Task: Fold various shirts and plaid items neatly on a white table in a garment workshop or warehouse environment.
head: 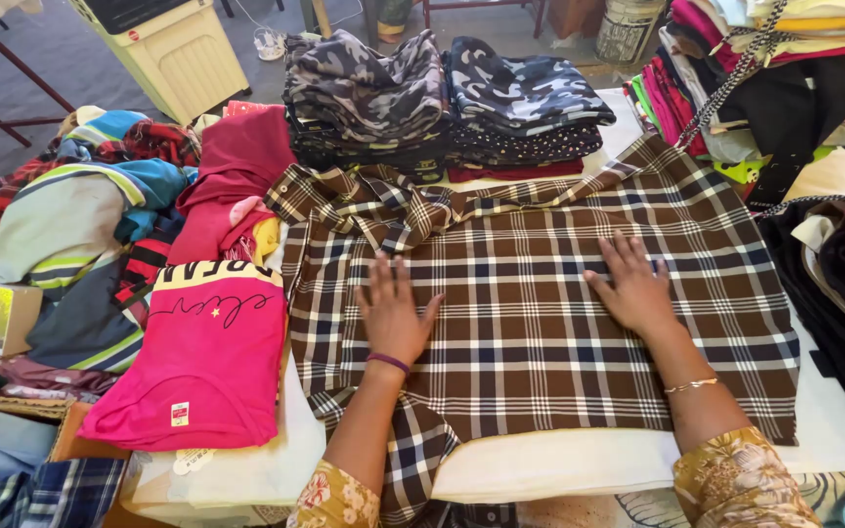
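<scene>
Both palms lie flat, fingers spread, on the brown plaid shirt [540,323] at frame centre: left hand [393,315] left of middle, right hand [634,289] further right. Lower left, a pink folded top [202,367] carries a small white square label [180,414]. Beyond, upper centre, two camouflage stacks [442,98]

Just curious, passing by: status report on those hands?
Left hand and right hand flat, open on brown plaid shirt. Pink top alongside, left. Nothing between the hands.
</scene>
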